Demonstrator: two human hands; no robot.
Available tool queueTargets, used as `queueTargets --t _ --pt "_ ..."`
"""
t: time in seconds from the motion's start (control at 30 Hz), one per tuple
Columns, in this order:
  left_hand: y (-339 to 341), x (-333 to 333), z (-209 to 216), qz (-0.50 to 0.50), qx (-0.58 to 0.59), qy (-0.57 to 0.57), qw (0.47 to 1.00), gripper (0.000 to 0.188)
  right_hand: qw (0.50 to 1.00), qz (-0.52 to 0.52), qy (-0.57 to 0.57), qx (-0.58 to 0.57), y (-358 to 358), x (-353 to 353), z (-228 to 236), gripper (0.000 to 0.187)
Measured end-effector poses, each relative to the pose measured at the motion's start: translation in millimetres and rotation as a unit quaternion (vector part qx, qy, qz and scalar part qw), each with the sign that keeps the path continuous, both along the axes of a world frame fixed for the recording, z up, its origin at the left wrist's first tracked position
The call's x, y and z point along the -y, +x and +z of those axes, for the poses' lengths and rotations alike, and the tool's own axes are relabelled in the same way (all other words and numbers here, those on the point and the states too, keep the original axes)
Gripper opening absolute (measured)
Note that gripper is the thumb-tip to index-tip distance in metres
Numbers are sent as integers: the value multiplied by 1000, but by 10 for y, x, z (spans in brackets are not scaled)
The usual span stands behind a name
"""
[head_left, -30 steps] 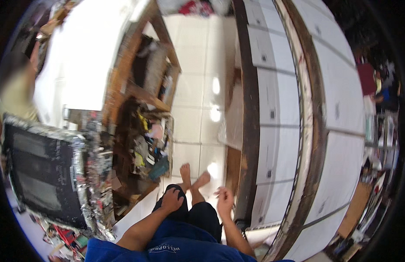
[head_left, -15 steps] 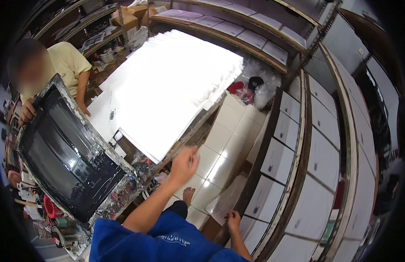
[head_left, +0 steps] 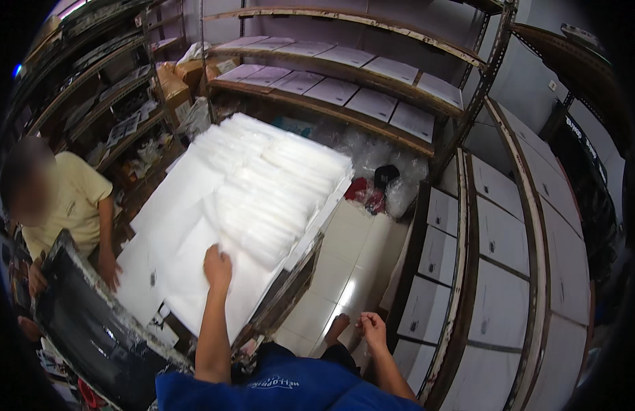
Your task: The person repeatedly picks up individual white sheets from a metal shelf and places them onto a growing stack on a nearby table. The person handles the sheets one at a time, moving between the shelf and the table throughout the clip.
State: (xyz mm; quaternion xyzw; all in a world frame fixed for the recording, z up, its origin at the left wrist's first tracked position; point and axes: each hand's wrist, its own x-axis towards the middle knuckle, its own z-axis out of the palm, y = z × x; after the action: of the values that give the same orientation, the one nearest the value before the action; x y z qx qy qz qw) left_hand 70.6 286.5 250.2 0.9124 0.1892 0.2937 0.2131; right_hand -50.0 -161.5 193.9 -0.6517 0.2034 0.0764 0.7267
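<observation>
My left hand [head_left: 218, 267] is over the near part of a pile of thin, soft white sheets [head_left: 269, 185], its fingers curled. Whether it pinches a sheet there cannot be made out. Overlapping rows of these sheets lie on flat white sheets [head_left: 136, 264] on the table. My right hand [head_left: 373, 330] hangs low, beside the rack with white printed pieces [head_left: 421, 308], fingers bent together with nothing visible in them. At left a person in a pale yellow shirt [head_left: 74, 198] holds up a dark printing screen [head_left: 91, 308] with a paint-crusted frame, the other hand resting on the white sheets.
Shelves with printed white pieces [head_left: 331, 92] run along the back; taller racks [head_left: 499, 294] stand at right. A strip of tiled floor [head_left: 345, 260] lies between table and racks. Clear plastic bags and a dark cap [head_left: 386, 177] lie at its far end. Cardboard boxes [head_left: 173, 85] stand back left.
My left hand has moved from beside the table's edge onto the white sheets. My right hand has come away from a clear plastic sheet near the rack. The view has shifted, and the screen sits lower left.
</observation>
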Motion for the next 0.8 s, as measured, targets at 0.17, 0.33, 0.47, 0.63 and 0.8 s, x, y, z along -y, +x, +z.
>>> queueTargets --t 0.17,0.33,0.47,0.63,0.8 --pt "-90 706 1098 0 14 -43 999 30 968 226 26 108 1619 -138 1182 30" --pt "492 1655 1707 -46 -43 72 995 33 826 485 89 272 2909 -564 2051 41" --pt "1166 2401 1872 -98 -78 100 987 35 787 548 -11 283 3667 -708 2460 38" --pt "2014 3065 1864 -171 -87 46 980 36 795 498 -88 334 4622 -374 2327 24" --pt "2771 3572 2003 -319 -26 -146 936 40 816 414 -192 355 5741 532 2262 22"
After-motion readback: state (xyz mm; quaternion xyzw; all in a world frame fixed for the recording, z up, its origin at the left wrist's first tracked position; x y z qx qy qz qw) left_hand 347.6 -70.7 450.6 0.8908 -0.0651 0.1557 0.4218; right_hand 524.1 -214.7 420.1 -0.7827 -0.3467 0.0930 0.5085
